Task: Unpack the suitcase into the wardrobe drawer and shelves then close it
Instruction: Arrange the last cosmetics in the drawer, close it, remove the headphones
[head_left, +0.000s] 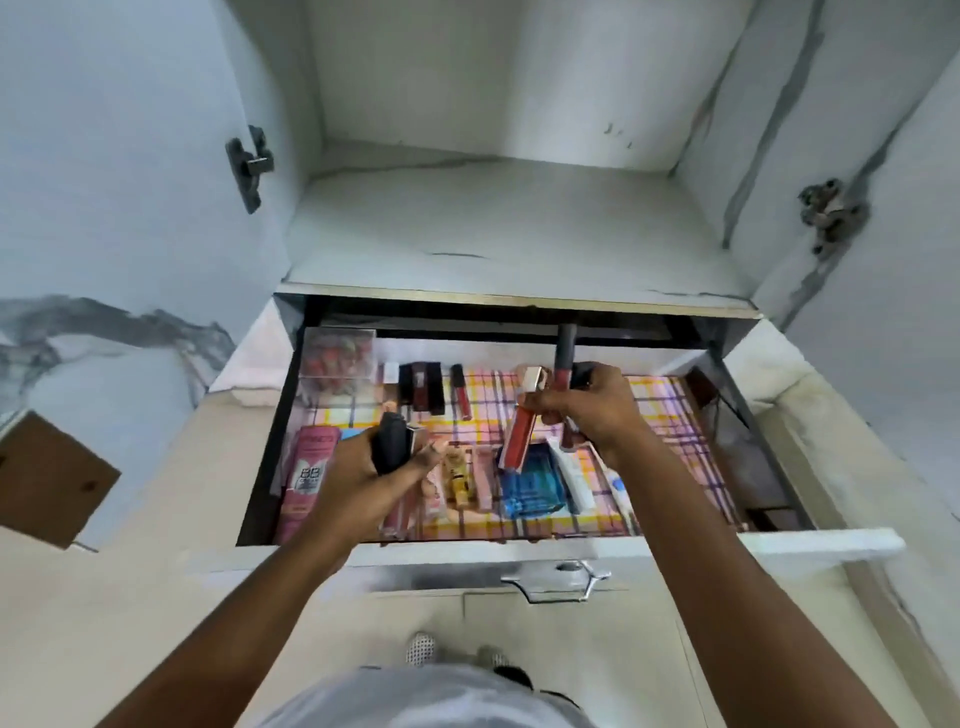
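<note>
The wardrobe drawer (821, 540) stands pulled open, lined with pink and yellow checked paper. Over its left half my left hand (358, 478) grips a black cosmetic case (392, 439). Over the middle my right hand (592, 410) holds a bunch of lip gloss tubes (522, 431), red ones with a gold cap and a dark-capped one sticking up. On the drawer floor lie a pink BB cream tube (306, 478), a blue box (532, 491), a white tube (574, 475), a yellow bottle (457, 475) and dark lipsticks (426, 387) at the back. The suitcase is out of view.
A clear box of small red items (337, 358) sits in the drawer's back left corner. Above the drawer is a bare white shelf (493, 228). Open wardrobe doors with hinges (249, 166) flank both sides. The drawer's metal handle (556, 579) faces me.
</note>
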